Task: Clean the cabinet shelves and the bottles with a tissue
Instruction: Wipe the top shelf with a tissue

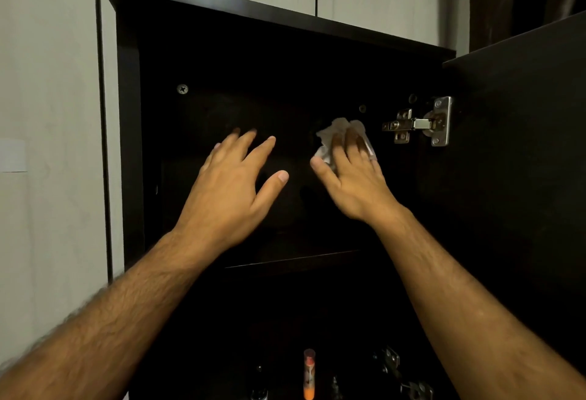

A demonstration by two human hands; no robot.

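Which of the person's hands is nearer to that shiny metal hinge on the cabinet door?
The right hand: it presses the tissue just left of the hinge. The left hand is farther left, open, inside the cabinet.

The dark cabinet (126, 145) has an upper shelf (295, 258), seen only by its front edge. Lower down, in the dim compartment, an orange bottle (309, 374) stands upright between small dark bottles (259, 382).

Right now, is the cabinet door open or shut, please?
Open: the door stands swung out at right, its hinge exposed, the dark interior visible.
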